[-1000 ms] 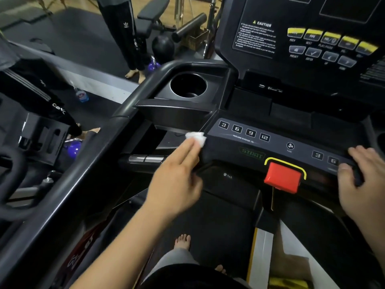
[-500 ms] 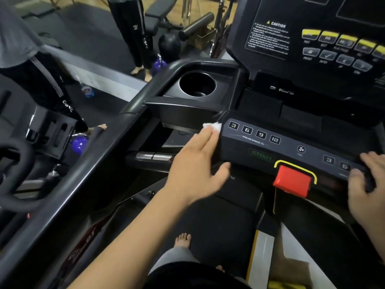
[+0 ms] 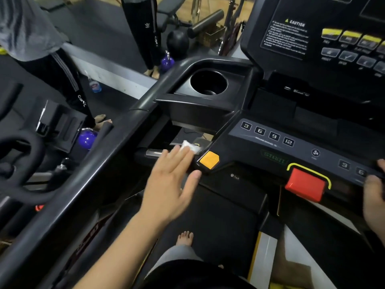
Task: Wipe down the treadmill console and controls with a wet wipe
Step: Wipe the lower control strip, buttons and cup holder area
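The black treadmill control panel carries numbered keys, a green START label and a fan key. My left hand lies flat with straight fingers and presses a crumpled white wet wipe against the panel's left end, just left of an orange button. My fingertips cover most of the wipe. At the frame's right edge my right hand grips the panel's right end, fingers over the top and thumb in front. The upper console with its caution label and yellow keys rises behind.
A red stop tab hangs from the panel's front. A round cup holder sits above the wipe and a black handrail runs down to the left. Two people stand on the gym floor, near purple kettlebells and a bottle.
My left hand slid the wipe left and down, from beside the "3" key to the panel's left end, and the orange button came into sight. The right hand kept its grip.
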The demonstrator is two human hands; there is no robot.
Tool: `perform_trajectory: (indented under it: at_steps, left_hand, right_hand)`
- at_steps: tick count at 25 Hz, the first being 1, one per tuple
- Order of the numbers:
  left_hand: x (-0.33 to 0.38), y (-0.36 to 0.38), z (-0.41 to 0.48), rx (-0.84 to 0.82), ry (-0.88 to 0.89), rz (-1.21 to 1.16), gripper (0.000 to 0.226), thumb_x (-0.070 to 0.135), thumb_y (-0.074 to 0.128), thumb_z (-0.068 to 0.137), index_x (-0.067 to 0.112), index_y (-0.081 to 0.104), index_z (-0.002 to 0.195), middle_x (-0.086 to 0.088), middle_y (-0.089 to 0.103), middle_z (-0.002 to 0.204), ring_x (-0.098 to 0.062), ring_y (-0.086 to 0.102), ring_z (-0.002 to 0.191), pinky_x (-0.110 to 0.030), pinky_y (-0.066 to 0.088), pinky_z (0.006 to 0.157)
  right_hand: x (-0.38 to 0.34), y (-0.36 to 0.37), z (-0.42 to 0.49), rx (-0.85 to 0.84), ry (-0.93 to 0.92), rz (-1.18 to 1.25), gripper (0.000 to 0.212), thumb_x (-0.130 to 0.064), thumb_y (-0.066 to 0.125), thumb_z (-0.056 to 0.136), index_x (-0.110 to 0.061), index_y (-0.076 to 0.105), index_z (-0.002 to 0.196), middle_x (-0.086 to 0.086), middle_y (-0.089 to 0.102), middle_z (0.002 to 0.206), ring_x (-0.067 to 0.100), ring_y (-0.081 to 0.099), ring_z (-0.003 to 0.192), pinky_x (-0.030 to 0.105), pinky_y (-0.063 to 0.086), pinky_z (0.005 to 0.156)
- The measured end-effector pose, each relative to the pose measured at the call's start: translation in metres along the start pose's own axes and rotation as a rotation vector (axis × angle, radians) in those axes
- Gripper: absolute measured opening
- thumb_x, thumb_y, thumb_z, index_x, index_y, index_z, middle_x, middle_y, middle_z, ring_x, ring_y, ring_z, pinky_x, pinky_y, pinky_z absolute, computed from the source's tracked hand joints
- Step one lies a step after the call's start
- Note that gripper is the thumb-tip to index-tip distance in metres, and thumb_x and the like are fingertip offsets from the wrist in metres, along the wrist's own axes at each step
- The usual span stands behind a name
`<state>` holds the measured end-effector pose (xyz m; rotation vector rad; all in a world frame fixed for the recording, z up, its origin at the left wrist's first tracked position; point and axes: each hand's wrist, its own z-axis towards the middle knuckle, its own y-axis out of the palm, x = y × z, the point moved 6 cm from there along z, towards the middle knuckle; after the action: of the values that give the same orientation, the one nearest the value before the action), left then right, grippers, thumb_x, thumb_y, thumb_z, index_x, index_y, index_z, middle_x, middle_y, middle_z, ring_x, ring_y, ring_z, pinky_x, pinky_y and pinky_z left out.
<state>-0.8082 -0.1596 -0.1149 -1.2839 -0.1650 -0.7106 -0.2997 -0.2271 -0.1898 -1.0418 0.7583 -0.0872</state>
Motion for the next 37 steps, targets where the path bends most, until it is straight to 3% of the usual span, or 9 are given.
perform_trajectory:
  at_steps: [2, 4, 9, 13, 16, 24, 28, 33, 37]
  left_hand:
    - [0.027, 0.013, 0.002, 0.029, 0.04, -0.116, 0.056, 0.038, 0.047, 0.096, 0.004, 0.049, 0.141, -0.01, 0.047, 0.148, -0.024, 0.039, 0.142, -0.042, 0.027, 0.119]
    - [0.05, 0.021, 0.01, 0.039, 0.105, -0.127, 0.056, 0.033, 0.05, 0.095, 0.001, 0.048, 0.141, -0.013, 0.043, 0.15, -0.026, 0.035, 0.144, -0.04, 0.024, 0.12]
    - [0.085, 0.038, 0.049, -0.053, 0.243, 0.191, 0.058, 0.035, 0.041, 0.095, 0.0, 0.048, 0.141, -0.015, 0.044, 0.15, -0.029, 0.035, 0.143, -0.044, 0.024, 0.12]
    - [0.078, 0.033, 0.024, -0.052, 0.257, 0.242, 0.057, 0.034, 0.048, 0.095, 0.0, 0.048, 0.141, -0.016, 0.042, 0.151, -0.029, 0.034, 0.144, -0.046, 0.024, 0.119]
    - [0.062, 0.023, -0.003, 0.033, 0.288, 0.26, 0.052, 0.03, 0.053, 0.093, -0.001, 0.055, 0.135, -0.016, 0.047, 0.147, -0.031, 0.04, 0.14, -0.049, 0.03, 0.116]
    - [0.09, 0.043, 0.065, -0.051, 0.233, 0.246, 0.063, 0.044, 0.04, 0.096, -0.002, 0.05, 0.139, -0.019, 0.045, 0.148, -0.034, 0.037, 0.141, -0.049, 0.029, 0.116]
    - [0.101, 0.049, 0.103, -0.119, 0.214, 0.262, 0.066, 0.048, 0.032, 0.097, 0.002, 0.042, 0.144, -0.013, 0.039, 0.153, -0.029, 0.03, 0.144, -0.044, 0.021, 0.12]
    - [0.102, 0.036, 0.124, -0.09, 0.186, 0.133, 0.049, 0.044, 0.045, 0.097, 0.009, 0.054, 0.13, -0.002, 0.053, 0.13, -0.022, 0.048, 0.119, -0.036, 0.035, 0.109]
    - [0.081, 0.026, 0.096, -0.158, -0.001, -0.047, 0.05, 0.046, 0.045, 0.098, 0.018, 0.05, 0.14, 0.008, 0.045, 0.148, -0.025, 0.046, 0.13, -0.033, 0.034, 0.11]
  right_hand:
    - [-0.009, -0.007, 0.008, -0.053, -0.036, -0.084, 0.051, -0.059, 0.028, 0.098, -0.048, 0.028, 0.147, -0.021, 0.034, 0.153, 0.009, 0.032, 0.143, 0.048, 0.031, 0.115]
    - [-0.02, -0.021, 0.005, 0.021, -0.05, -0.153, 0.05, -0.058, 0.029, 0.098, -0.048, 0.028, 0.147, -0.018, 0.034, 0.154, 0.009, 0.031, 0.144, 0.047, 0.029, 0.116]
    - [-0.066, -0.039, -0.009, 0.096, -0.173, -0.073, 0.044, -0.055, 0.028, 0.098, -0.05, 0.031, 0.142, -0.005, 0.038, 0.153, 0.015, 0.032, 0.144, 0.048, 0.027, 0.117]
    - [-0.08, -0.043, -0.016, 0.11, -0.216, -0.11, 0.05, -0.046, 0.032, 0.098, -0.021, 0.045, 0.14, 0.005, 0.043, 0.149, 0.02, 0.033, 0.144, 0.05, 0.027, 0.117]
    - [-0.097, -0.05, -0.02, 0.125, -0.221, -0.102, 0.047, -0.034, 0.039, 0.095, -0.013, 0.049, 0.136, 0.01, 0.048, 0.146, 0.024, 0.036, 0.141, 0.049, 0.026, 0.118]
    - [-0.098, -0.048, -0.021, 0.083, -0.2, -0.237, 0.042, -0.03, 0.042, 0.1, -0.018, 0.046, 0.14, 0.004, 0.044, 0.149, 0.019, 0.033, 0.143, 0.048, 0.026, 0.118]
    - [-0.103, -0.05, -0.023, 0.063, -0.2, -0.266, 0.043, -0.028, 0.045, 0.099, -0.017, 0.046, 0.14, 0.005, 0.044, 0.15, 0.02, 0.033, 0.143, 0.048, 0.026, 0.118]
    - [-0.123, -0.062, -0.029, 0.056, -0.202, -0.218, 0.044, -0.027, 0.043, 0.097, -0.009, 0.05, 0.136, 0.012, 0.048, 0.145, 0.025, 0.035, 0.141, 0.047, 0.024, 0.119]
    - [-0.131, -0.065, -0.033, 0.099, -0.224, -0.178, 0.045, -0.025, 0.044, 0.094, -0.006, 0.054, 0.133, 0.014, 0.052, 0.142, 0.026, 0.039, 0.139, 0.046, 0.025, 0.118]
